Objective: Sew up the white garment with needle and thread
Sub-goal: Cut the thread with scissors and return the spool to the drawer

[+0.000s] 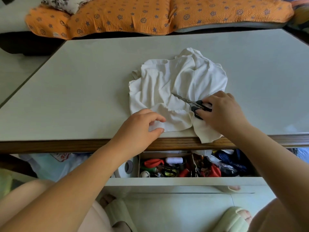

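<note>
Head view: left hand (142,126) pinches the near edge of the crumpled white garment (177,87) on the table (83,91), while right hand (222,111), palm down, grips scissors (192,102) lying on it.

The person is wearing pale open-toed slippers (234,219) and pale pink clothing (98,216) at the lap; the arms (75,181) are showing bare.
</note>
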